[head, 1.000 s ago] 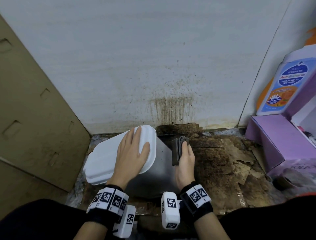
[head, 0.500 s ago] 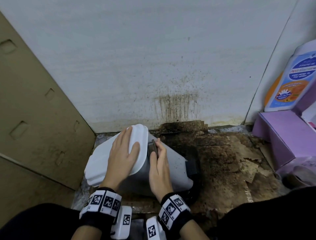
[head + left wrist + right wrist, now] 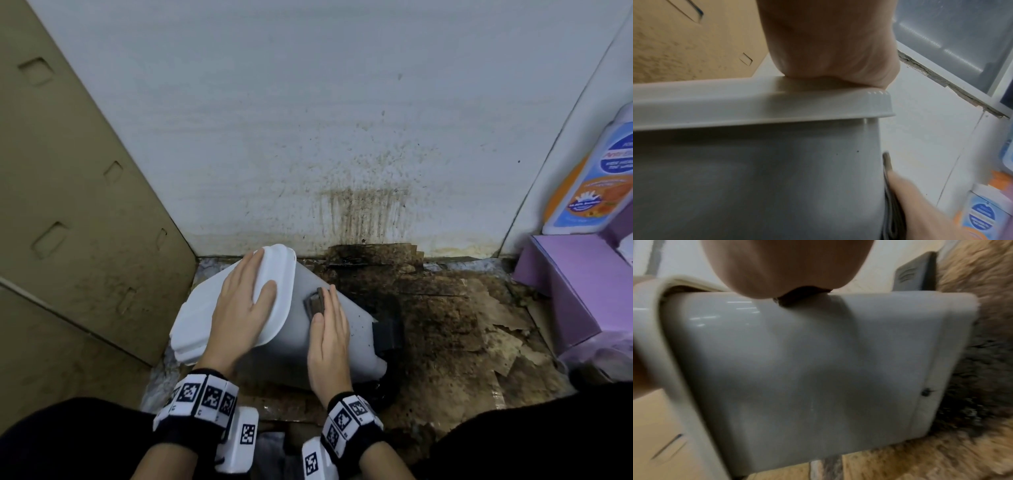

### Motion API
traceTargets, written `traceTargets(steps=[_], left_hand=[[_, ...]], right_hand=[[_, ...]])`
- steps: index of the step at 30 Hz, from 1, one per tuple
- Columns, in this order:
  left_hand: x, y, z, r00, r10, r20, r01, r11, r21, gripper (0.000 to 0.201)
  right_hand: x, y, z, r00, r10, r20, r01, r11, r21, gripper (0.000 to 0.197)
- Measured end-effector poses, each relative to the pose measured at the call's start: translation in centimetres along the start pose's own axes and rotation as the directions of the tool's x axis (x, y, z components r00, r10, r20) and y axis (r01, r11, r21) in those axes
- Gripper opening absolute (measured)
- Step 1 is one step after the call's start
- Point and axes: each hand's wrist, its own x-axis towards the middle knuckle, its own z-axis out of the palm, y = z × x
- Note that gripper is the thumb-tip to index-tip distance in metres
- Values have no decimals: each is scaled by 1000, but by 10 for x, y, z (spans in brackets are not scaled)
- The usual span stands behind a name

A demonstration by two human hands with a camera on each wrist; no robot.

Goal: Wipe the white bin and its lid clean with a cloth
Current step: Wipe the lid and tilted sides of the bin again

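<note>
The white bin (image 3: 361, 346) leans over to the left on the floor, its white lid (image 3: 195, 322) closed and facing up-left. My left hand (image 3: 243, 308) lies flat on the lid with straight fingers. My right hand (image 3: 329, 329) lies flat on the bin's upturned side and presses a folded dark grey cloth (image 3: 315, 303) under its fingertips. In the left wrist view the palm (image 3: 828, 40) rests on the lid rim (image 3: 756, 105), and the cloth's edge (image 3: 889, 186) shows beside the bin wall. The right wrist view shows the bin wall (image 3: 807, 369) and the cloth (image 3: 799, 296) under my palm.
A black pedal (image 3: 387, 334) sticks out at the bin's base. A tan cardboard panel (image 3: 68, 240) stands close on the left, and a stained white wall (image 3: 342, 137) is behind. Dirty torn cardboard (image 3: 462, 325) covers the floor. A purple box (image 3: 565, 281) and a detergent bottle (image 3: 596, 178) stand at right.
The bin has tipped further left, baring its side and pedal. My right hand slid the cloth in beside the lid rim, then a little right along the side. The left hand stayed on the lid.
</note>
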Motion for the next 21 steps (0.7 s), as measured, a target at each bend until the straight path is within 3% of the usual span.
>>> traceTargets(steps=[3,6,12,16,19,21], left_hand=[[1,-3,-3,1000,-5,-1,5,1000,-9,71],[1,0,-2,1000,-13,10,13,1000,4,67],[-1,3,3,1000,-4,9,4,1000,19,69],[1,7,7,1000,15,6,-15,1000,18,75],[0,15,15,1000,22,6,-22,999,43,74],[-2,19,18,999,47,-2,-47,998,50,76]], right_hand=[[-1,33,-12,984,153,-88,-155,988,-14,47],[-7,61,-22,924,334,-185,-352,933,-74,48],[-7,52,-20,881,433,-190,-439,899,11,50],[2,7,-10,884,443,-148,-422,894,153,48],[1,-38,3,966,254,-55,-237,948,214,46],[2,-49,7,989,139,-42,-126,966,225,45]])
